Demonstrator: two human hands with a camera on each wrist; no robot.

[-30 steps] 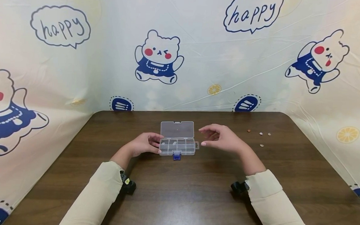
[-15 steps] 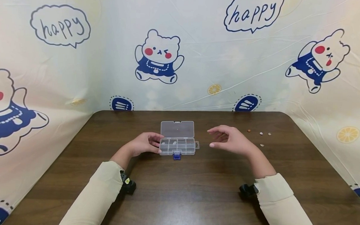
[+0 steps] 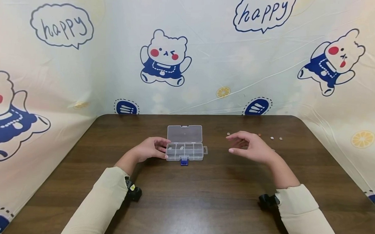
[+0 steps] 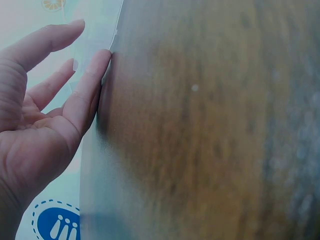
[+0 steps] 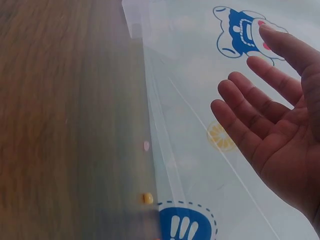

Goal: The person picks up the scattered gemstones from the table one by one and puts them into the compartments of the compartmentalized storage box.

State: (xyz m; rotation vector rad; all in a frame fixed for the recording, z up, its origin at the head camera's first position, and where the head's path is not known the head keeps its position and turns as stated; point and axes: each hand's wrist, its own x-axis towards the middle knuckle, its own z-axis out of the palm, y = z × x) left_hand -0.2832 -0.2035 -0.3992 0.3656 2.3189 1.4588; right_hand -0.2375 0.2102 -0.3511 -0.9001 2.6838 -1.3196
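A clear plastic compartment box (image 3: 193, 153) lies on the table with its lid (image 3: 185, 134) folded back and a blue latch (image 3: 184, 162) at the front. Small whitish pieces (image 3: 181, 148) sit in its left compartments. My left hand (image 3: 150, 150) holds the box's left end, thumb at the front corner and fingers toward the hinge side. To the right of the box hovers my right hand (image 3: 248, 146), fingers loosely bent with nothing between them. Close to its fingertips lies a pale piece (image 3: 228, 133); a reddish-brown one (image 3: 259, 135) shows just behind the hand.
More small pale pieces (image 3: 272, 138) lie at the table's back right, one partly hidden by the right wrist. In the right wrist view, a pink piece (image 5: 146, 145) and a yellow one (image 5: 148, 198) sit on the table. A printed cloth (image 3: 208, 62) hangs behind the table.
My right hand has moved right, away from the box, uncovering a pale piece near its fingertips and covering part of another. My left hand and the box have stayed put.
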